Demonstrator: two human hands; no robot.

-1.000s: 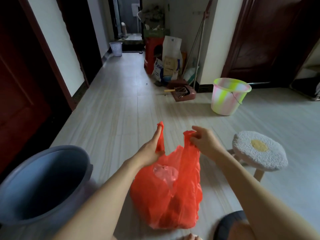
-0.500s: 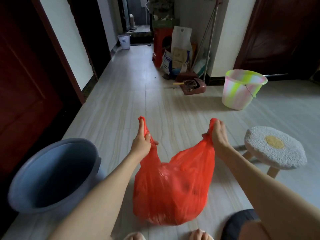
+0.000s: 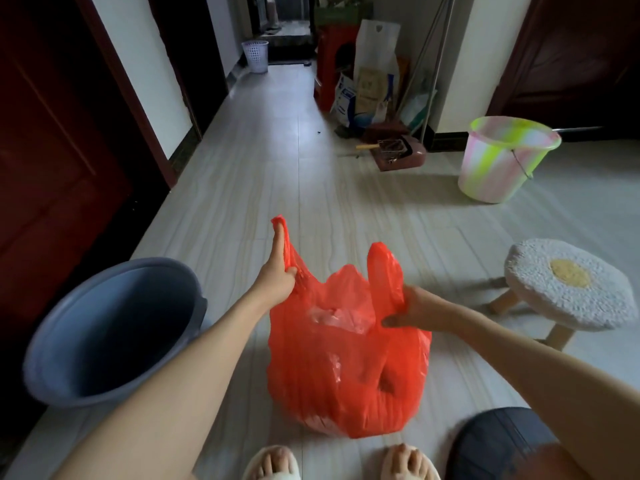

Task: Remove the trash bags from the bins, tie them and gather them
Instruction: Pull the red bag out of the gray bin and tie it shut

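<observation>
Both hands, left (image 3: 278, 277) and right (image 3: 412, 311), pinch red bag (image 3: 346, 368) handles (grey bin (image 3: 114, 327) beside)

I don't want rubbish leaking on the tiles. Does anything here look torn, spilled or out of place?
No spill shows on the floor. The red bag looks whole, both handles held by the left hand and right hand. Only the grey bin looks askew, tipped toward the camera.
</observation>
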